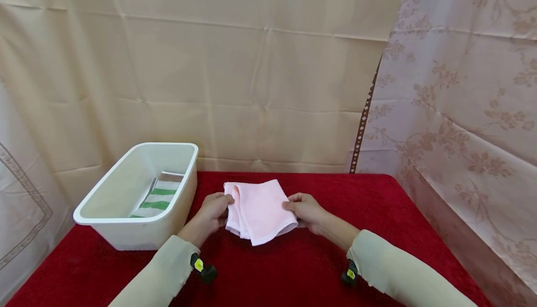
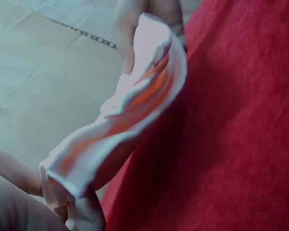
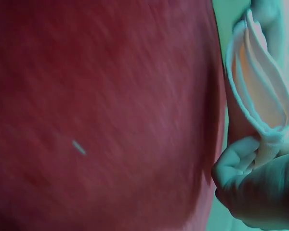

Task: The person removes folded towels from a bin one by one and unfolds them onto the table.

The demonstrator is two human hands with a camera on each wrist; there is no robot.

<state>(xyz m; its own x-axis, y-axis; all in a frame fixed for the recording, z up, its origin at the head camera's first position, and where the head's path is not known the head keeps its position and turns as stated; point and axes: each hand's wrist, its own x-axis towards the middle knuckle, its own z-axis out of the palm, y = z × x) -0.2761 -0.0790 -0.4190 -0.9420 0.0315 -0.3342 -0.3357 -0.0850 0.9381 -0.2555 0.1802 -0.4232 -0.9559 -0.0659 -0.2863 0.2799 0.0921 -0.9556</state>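
Note:
A pale pink towel [image 1: 266, 209] with white edges, folded in layers, is held between both hands over the red tabletop. My left hand [image 1: 213, 211] pinches its left edge, thumb on top. At the opposite edge my right hand [image 1: 307, 211] grips the towel with thumb above and curled fingers below. From the left wrist view, the towel [image 2: 130, 115] stretches between the hands with its layered folds showing. In the right wrist view the towel's layers [image 3: 262, 91] gape apart above the right hand's curled fingers [image 3: 238, 156].
A white plastic tub [image 1: 138, 220] stands at the left of the red-covered table [image 1: 335, 269]. Inside it lies a green-and-white striped cloth [image 1: 157, 198]. A beige curtain [image 1: 260, 73] hangs behind the table, and a floral curtain [image 1: 474, 111] borders the right side.

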